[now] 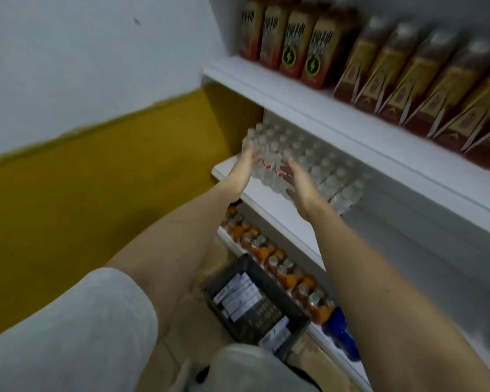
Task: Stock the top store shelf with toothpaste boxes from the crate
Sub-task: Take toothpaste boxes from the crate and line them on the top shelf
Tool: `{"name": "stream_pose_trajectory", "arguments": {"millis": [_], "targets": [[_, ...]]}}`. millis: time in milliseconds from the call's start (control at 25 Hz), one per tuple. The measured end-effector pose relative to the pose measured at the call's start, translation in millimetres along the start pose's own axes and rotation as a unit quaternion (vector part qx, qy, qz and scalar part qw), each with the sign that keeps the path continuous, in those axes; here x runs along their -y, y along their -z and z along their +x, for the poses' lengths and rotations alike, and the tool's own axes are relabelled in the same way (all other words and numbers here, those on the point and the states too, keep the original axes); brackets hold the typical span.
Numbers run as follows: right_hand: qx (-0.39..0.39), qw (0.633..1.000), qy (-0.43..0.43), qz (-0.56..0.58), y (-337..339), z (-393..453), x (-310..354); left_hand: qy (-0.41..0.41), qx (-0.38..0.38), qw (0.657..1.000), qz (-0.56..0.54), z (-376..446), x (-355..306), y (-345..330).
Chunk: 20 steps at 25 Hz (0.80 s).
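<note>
A dark plastic crate (292, 332) stands on the floor by the shelving, holding several white and blue toothpaste boxes (238, 295). Both my arms reach out over it toward the middle shelf. My left hand (245, 162) lies with straight fingers against the left end of a block of small clear bottles (303, 159). My right hand (299, 183) is spread with its palm toward the front of the same bottles. Neither hand holds a box. The frame is blurred.
The white shelf (351, 120) above carries red and gold cartons (408, 75). The lowest shelf holds orange bottles (283, 267) and something blue (337, 326). A yellow and white wall (82, 165) is on the left.
</note>
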State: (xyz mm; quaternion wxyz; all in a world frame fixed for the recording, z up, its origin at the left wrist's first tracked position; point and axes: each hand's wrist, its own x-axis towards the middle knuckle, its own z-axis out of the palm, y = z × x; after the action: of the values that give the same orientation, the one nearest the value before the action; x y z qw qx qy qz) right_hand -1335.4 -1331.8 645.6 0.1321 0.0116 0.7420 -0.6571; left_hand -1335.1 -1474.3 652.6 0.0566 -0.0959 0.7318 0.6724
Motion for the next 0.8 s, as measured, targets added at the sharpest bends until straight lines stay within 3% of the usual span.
{"name": "stream_pose_trajectory", "arguments": {"millis": [120, 280, 440, 600, 800], "targets": [[0.033, 0.997, -0.065, -0.007, 5.0, -2.0, -55.1, 0.085, -0.020, 0.996, -0.003, 1.5, 57.6, -18.2], [0.086, 0.979, -0.179, 0.041, 9.1, -13.3, -125.7, 0.189, -0.071, 0.976, -0.084, 1.7, 147.7, -43.6], [0.082, 0.962, -0.262, 0.016, 15.8, -16.5, -210.2, 0.283, -0.065, 0.952, -0.094, -8.6, 225.9, -67.1], [0.084, 0.928, -0.363, 0.002, 14.3, -8.5, -315.3, 0.403, -0.114, 0.902, -0.107, 0.0, 335.3, -92.2], [0.052, 0.880, -0.471, 0.026, 10.6, 1.8, -488.8, 0.456, -0.062, 0.883, -0.095, 5.1, 491.3, -122.8]]}}
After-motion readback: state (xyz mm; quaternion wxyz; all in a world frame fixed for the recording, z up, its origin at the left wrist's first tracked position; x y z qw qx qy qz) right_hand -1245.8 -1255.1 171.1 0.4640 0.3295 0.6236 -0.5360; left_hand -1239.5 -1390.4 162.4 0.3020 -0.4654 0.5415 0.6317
